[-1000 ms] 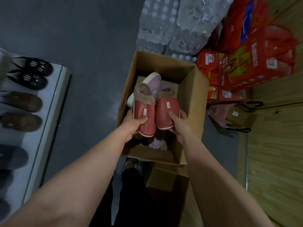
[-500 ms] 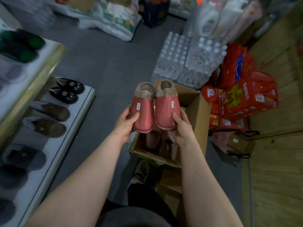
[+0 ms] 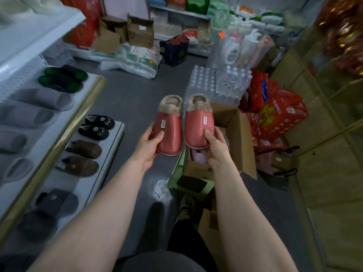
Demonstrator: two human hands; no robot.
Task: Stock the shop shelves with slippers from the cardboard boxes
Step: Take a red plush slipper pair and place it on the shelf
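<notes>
Slippers (image 3: 197, 124) now clear of box (image 3: 240, 138), left hand (image 3: 146, 148) and right hand (image 3: 216, 149) thumbs atop

Left hand (image 3: 148, 146) and right hand (image 3: 214, 146) each grip one red slipper (image 3: 170, 132) above the cardboard box (image 3: 238, 134).

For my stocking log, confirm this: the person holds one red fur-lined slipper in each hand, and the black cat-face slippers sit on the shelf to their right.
Wrong side. The head view shows the black cat-face slippers on the shelf to the person's left. The rest stands: the left hand holds one red slipper, the right hand the other red slipper.
</notes>
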